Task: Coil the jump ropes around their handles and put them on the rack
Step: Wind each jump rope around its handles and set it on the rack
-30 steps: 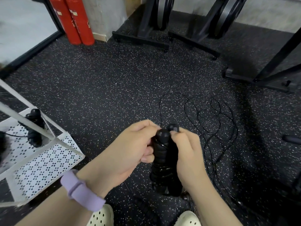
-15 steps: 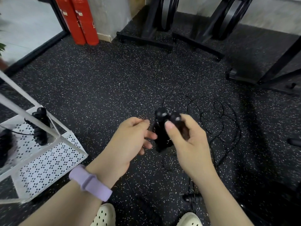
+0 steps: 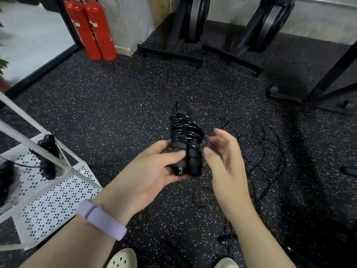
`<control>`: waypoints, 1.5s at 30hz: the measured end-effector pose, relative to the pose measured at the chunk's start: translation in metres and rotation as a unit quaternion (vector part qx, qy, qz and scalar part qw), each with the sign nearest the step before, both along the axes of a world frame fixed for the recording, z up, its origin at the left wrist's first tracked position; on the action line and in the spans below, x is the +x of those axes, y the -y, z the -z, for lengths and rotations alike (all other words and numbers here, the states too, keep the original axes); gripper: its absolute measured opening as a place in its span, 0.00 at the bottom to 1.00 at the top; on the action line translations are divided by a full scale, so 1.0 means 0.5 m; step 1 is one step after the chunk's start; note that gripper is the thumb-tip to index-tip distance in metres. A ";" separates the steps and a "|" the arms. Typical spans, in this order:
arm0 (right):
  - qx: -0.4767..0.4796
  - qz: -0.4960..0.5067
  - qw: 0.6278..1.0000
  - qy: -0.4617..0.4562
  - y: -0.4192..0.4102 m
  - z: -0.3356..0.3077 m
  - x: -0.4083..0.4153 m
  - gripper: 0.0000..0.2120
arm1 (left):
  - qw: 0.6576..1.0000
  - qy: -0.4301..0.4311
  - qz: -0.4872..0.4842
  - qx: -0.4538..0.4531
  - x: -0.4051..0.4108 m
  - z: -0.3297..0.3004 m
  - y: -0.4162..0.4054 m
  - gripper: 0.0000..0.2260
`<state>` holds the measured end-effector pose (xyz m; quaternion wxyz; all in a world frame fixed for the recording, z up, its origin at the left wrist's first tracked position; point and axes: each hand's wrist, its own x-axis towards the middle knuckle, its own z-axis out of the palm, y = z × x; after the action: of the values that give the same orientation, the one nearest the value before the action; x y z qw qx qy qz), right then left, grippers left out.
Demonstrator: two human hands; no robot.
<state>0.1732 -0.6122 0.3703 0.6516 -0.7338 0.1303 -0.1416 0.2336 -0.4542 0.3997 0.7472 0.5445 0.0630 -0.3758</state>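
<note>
The coiled jump rope (image 3: pixel 185 140), both black handles side by side with glossy cord wound round their upper half, sits in my left hand (image 3: pixel 154 171), thumb pressed across the lower handles and fingers curled underneath, held above the speckled floor (image 3: pixel 116 97). My right hand (image 3: pixel 224 161) hovers just beside the bundle, fingers loose and spread, gripping nothing. Beyond that hand a second rope's loose cord (image 3: pixel 257 151) sprawls on the floor, and off to the left of my grip the white perforated rack (image 3: pixel 58 200) carries another wound rope (image 3: pixel 47 157).
</note>
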 end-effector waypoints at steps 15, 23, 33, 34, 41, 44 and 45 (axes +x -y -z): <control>0.139 -0.048 0.988 -0.050 -0.002 0.005 0.013 0.19 | 0.978 0.131 0.004 0.163 -0.008 0.012 0.013 0.17; 0.137 -0.059 0.988 -0.039 -0.035 -0.001 0.033 0.20 | 0.967 0.166 -0.058 0.183 -0.012 0.000 -0.020 0.12; 0.147 -0.116 0.982 -0.023 -0.185 -0.012 0.085 0.12 | 0.950 0.172 -0.178 0.190 -0.009 -0.012 -0.156 0.13; 0.147 -0.129 0.980 -0.019 -0.208 -0.013 0.089 0.12 | 0.946 0.172 -0.189 0.199 -0.009 -0.011 -0.179 0.14; 0.098 -0.215 0.972 -0.020 -0.364 -0.012 0.108 0.11 | 0.918 0.198 -0.218 0.267 -0.033 -0.009 -0.357 0.17; 0.085 -0.250 0.964 -0.026 -0.424 -0.008 0.108 0.10 | 0.915 0.186 -0.221 0.281 -0.051 -0.004 -0.420 0.12; 0.084 -0.258 0.962 -0.028 -0.443 -0.004 0.107 0.09 | 0.917 0.177 -0.221 0.281 -0.056 -0.001 -0.437 0.11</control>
<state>0.2266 -0.3906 0.3724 0.7211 -0.6892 -0.0334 0.0634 0.2058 -0.2359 0.4003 0.6263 0.7619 0.1517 -0.0650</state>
